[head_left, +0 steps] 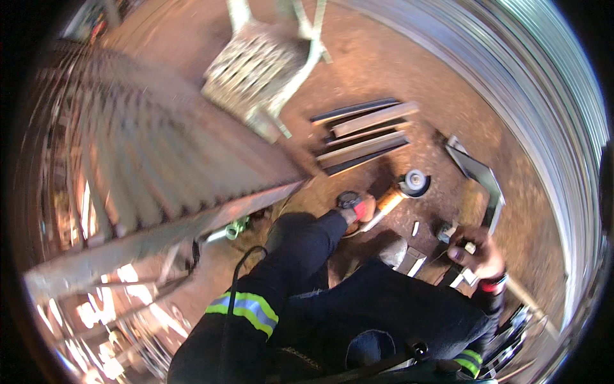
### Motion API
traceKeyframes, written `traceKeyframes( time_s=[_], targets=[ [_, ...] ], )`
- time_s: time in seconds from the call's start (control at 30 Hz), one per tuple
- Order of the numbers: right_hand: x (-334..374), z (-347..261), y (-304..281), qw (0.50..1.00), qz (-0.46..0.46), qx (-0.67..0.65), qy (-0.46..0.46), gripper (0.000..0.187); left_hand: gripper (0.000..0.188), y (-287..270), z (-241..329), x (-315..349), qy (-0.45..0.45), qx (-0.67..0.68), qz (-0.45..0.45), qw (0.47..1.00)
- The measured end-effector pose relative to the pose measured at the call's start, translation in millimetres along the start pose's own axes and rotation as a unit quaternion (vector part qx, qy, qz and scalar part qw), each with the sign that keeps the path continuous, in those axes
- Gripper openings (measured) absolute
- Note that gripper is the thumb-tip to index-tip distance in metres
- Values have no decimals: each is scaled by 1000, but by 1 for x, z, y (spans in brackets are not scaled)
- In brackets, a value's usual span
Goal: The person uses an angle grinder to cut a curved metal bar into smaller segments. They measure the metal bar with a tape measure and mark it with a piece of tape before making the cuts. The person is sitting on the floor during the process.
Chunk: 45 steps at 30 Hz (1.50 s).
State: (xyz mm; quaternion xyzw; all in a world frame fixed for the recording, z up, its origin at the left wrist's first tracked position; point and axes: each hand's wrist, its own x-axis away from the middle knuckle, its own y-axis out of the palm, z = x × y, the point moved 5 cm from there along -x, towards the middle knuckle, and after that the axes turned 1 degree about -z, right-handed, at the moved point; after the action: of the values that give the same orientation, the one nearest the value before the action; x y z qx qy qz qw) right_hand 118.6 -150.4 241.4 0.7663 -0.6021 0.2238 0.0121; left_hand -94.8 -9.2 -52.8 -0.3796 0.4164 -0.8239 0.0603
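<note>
My left hand [366, 208], with a dark band and a red one at the wrist, is closed round the rear of a yellow angle grinder [389, 201]. Its round disc [416, 181] points away to the far right, low over the brown ground. Over on the right, my right hand [481, 255] is raised with its fingers curled in. A small pale spot shows at those fingers, too blurred to name. A small white stick-like piece [415, 228] lies between the two hands.
Several cut metal lengths [364, 137] lie beyond the grinder. A bent metal bracket [483, 174] rests to their right. A weathered plastic chair [262, 70] stands far off; a ribbed metal structure [173, 147] fills the left. Corrugated sheeting [511, 83] curves along the right.
</note>
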Motion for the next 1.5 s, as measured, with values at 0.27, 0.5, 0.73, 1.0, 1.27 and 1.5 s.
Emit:
traceKeyframes(
  time_s=[0.27, 0.5, 0.73, 1.0, 1.27, 1.5],
  targets=[
    [-294, -143, -82, 883, 5, 453, -127, 37, 31, -51, 45, 47, -7, -6, 61, 998],
    [-410, -64, -42, 942, 223, 235, -91, 42, 24, -65, 29, 144, -64, 32, 70, 995],
    [-456, 31, 37, 987, 33, 142, 61, 39, 17, -33, 35, 275, -61, 61, 322, 943],
    [-483, 26, 69, 984, 6, 166, 70, 25, 34, -128, 91, 450, -173, 184, 269, 929],
    [-480, 48, 60, 994, 47, 62, 74, 31, 46, -93, 107, 917, -646, 106, 544, 525],
    [-573, 40, -66, 855, 489, 130, -112, 51, 42, -57, -54, 787, -516, -38, 496, 697]
  ],
)
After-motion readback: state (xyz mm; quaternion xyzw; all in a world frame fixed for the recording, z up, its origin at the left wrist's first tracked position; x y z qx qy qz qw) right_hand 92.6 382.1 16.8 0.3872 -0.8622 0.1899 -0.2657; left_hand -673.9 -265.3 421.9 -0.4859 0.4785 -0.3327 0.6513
